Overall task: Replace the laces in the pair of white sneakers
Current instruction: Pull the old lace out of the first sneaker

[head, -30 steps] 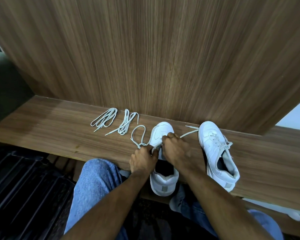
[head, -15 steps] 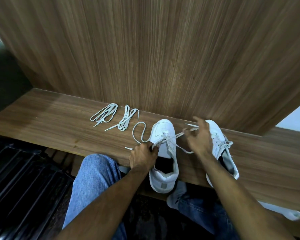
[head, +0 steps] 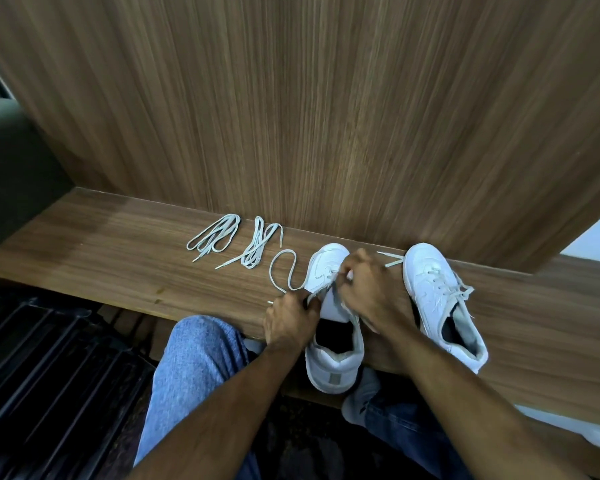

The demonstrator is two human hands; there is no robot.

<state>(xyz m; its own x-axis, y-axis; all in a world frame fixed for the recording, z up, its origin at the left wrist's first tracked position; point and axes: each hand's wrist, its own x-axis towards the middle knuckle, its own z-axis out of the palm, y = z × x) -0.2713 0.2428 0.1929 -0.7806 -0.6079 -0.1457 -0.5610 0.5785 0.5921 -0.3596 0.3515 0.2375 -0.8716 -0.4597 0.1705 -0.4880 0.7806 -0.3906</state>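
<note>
White sneakers (head: pixel 333 306), pale laces (head: pixel 215 237), wood-grain brown shelf (head: pixel 101 258)

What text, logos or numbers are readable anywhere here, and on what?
None readable.
Left sneaker: grey heel tab looks blank; no brand mark legible.
Right sneaker: no print visible.
Loose laces, bench, wall panel: plain, no labels or signs.
</note>
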